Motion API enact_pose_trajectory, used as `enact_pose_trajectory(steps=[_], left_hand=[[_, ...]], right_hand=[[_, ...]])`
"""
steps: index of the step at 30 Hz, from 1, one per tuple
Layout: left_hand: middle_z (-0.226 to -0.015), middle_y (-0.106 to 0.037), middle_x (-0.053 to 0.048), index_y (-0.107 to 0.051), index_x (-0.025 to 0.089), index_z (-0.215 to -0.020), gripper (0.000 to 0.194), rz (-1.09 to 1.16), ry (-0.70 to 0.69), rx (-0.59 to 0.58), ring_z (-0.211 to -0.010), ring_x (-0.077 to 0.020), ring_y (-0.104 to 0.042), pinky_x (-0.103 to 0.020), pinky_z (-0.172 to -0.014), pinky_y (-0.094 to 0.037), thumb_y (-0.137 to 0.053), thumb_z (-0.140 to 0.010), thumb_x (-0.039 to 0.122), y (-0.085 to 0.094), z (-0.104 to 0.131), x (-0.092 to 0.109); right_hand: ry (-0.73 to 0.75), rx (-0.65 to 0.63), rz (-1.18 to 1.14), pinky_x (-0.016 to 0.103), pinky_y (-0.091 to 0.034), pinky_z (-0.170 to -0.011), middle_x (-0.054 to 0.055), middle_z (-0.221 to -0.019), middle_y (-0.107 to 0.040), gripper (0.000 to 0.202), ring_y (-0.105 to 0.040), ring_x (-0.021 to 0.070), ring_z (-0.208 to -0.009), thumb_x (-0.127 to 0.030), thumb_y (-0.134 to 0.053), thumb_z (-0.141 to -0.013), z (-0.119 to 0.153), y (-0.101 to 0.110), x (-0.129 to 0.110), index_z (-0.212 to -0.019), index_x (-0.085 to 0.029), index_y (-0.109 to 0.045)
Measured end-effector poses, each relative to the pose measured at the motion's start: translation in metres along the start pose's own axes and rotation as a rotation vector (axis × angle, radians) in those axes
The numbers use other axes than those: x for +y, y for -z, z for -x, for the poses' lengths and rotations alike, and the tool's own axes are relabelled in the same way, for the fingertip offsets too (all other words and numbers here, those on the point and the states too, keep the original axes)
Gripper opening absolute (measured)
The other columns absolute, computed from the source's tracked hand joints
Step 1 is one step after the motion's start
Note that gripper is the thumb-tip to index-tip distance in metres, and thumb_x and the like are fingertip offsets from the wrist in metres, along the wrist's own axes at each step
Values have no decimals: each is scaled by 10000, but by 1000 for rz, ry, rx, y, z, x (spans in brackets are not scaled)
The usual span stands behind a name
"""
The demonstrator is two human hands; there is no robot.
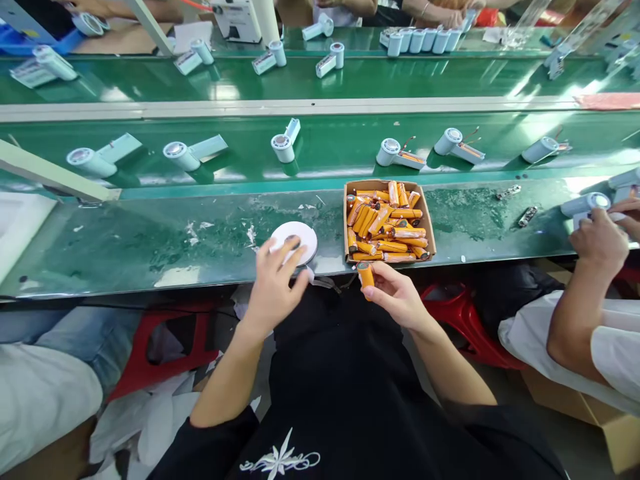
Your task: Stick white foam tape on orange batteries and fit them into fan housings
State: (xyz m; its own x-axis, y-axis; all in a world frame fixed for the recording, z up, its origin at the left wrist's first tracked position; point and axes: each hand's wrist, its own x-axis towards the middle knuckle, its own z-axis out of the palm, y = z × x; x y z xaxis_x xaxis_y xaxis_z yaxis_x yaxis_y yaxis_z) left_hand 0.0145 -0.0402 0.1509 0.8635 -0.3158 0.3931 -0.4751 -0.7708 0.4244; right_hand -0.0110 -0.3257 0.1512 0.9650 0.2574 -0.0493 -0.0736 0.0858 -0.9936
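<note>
Between the thumb and fingers of my right hand (393, 293) is an orange-wrapped battery (366, 277), held upright in front of the table edge. My left hand (277, 283) hovers with spread fingers over a white roll of tape (306, 235), partly covering it; whether a fingertip touches the roll I cannot tell. A loose white tape end (311, 274) sticks out at the roll's near side. Just beyond my right hand stands an open cardboard box (433, 248), filled with several more orange batteries (395, 232) with wires.
Pale blue handheld devices (284, 148) lie spaced along the green conveyor (340, 147). Scraps of white film (193, 233) litter the workbench (125, 233). At the right a co-worker's hands (603, 237) hold a device. Red stools (160, 340) stand below the bench on both sides.
</note>
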Motion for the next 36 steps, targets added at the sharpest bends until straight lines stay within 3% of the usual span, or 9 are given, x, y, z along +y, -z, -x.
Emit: enact_pose_trajectory(steps=[3,6,10,15,18,22,26,31,36], left_hand=[[-1356,-729,-120,-659,223,-1423,466,367,-70,-10,-1256,-272,-680,-432,-1114,-555,-734,-977,335,-6,-1,35],[-1064,-820,-73,-783,213,-1163,187,595,-70,19,-938,-180,-785,-283,-878,-633,-696,-1010,277,-15,-4,46],[-924,-819,-60,-793,195,-997,125,659,-95,47,-831,-156,-775,-268,-801,-629,-670,-1010,174,-15,-7,42],[-955,-802,-86,-777,196,-1055,196,719,-312,-219,-908,-183,-746,-314,-817,-621,-593,-1026,133,-13,-6,51],[-1010,-801,-79,-767,213,-1105,145,634,-263,-186,-964,-193,-742,-343,-894,-617,-648,-1022,213,-10,-5,35],[-1304,-745,-109,-710,225,-1306,393,183,-39,-60,-1296,-295,-638,-492,-1167,-505,-731,-973,433,0,-9,-30],[-1521,-611,-105,-664,203,-1403,478,-148,6,-292,-1482,-381,-440,-580,-1270,-377,-650,-998,457,4,-12,-76],[-1430,-657,-124,-678,159,-1355,396,-169,-206,-266,-1513,-455,-352,-669,-1239,-390,-622,-1024,370,17,-4,-39],[-1407,-672,-126,-642,177,-1391,437,-81,-421,-236,-1548,-483,-299,-682,-1144,-505,-703,-991,343,36,8,12]], right_hand=[[-35,-157,68,325,-593,-884,67,-1145,-730,456,-689,200,-968,-468,-795,-922,5,-2,2,-1311,-241,-721],[-38,-266,120,326,-579,-895,72,-1156,-750,442,-694,207,-998,-439,-742,-967,9,-4,4,-1354,-227,-702],[-22,-414,281,272,-555,-795,35,-1000,-741,453,-659,155,-841,-344,-711,-972,10,-5,3,-1396,-193,-663],[-14,-677,419,230,-504,-623,-2,-749,-715,187,-636,130,-628,-264,-721,-930,7,-10,8,-1087,-169,-757],[-80,-569,211,242,-575,-654,23,-839,-787,284,-747,163,-696,-369,-724,-964,10,-11,18,-1187,-194,-744],[-131,-255,-103,343,-673,-782,78,-997,-824,310,-815,225,-829,-453,-788,-931,18,-3,27,-1112,-204,-753],[-43,-144,-220,418,-695,-854,82,-1121,-819,215,-824,233,-885,-379,-775,-960,22,4,20,-1087,-233,-682],[96,-45,-197,467,-674,-949,58,-1287,-777,175,-807,226,-1043,-341,-662,-1047,21,5,3,-1156,-297,-531],[51,-38,59,472,-645,-1004,92,-1324,-756,499,-798,242,-1078,-385,-633,-1052,21,14,-3,-1492,-324,-406]])
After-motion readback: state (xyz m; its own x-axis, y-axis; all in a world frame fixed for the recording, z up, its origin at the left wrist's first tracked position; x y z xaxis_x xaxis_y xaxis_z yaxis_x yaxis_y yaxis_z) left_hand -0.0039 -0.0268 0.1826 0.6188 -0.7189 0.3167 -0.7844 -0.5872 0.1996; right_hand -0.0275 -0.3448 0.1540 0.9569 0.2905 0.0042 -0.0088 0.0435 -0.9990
